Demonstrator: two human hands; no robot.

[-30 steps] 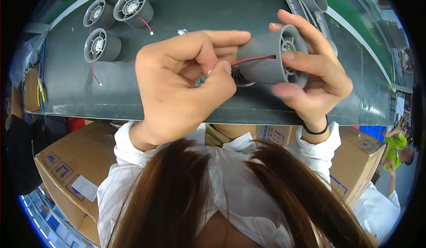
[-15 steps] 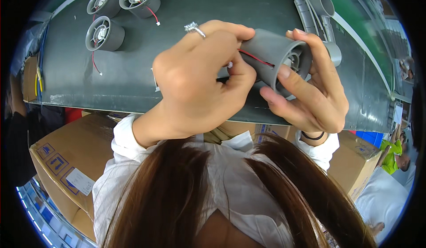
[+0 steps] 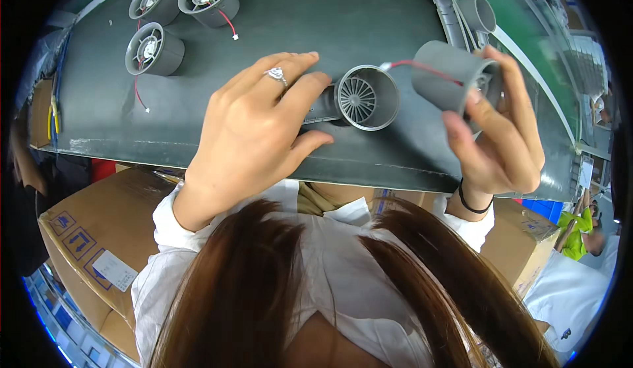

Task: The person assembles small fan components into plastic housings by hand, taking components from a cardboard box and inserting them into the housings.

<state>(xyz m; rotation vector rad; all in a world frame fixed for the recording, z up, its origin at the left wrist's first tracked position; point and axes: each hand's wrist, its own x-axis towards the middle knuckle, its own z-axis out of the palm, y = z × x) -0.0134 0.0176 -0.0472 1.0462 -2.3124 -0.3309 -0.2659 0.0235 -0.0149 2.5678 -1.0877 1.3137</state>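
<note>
My right hand (image 3: 498, 127) grips a grey plastic fan cylinder (image 3: 438, 71), thumb and fingers around its rim, raised above the table. From its side a red lead (image 3: 422, 66) runs left to a small white connector plug (image 3: 385, 67). Left of it, on the table, lies a grey housing (image 3: 394, 98) with an open round end and a radial grille inside. An arm-like part of the housing extends left, partly hidden behind my left hand (image 3: 260, 114). That hand hovers with thumb and fingers apart; whether the fingertips touch the housing is hard to tell.
Several similar fan cylinders (image 3: 165, 55) with red leads stand at the far left of the dark green table (image 3: 297, 12). More grey tubular housings (image 3: 476, 15) lie at the far right. Cardboard boxes (image 3: 92, 216) flank me below the table edge. Another person (image 3: 577, 233) is off to the right.
My right hand has carried the fan cylinder rightward. My left hand has left the lead, moved left and spread its fingers. The round end of the housing now shows between them.
</note>
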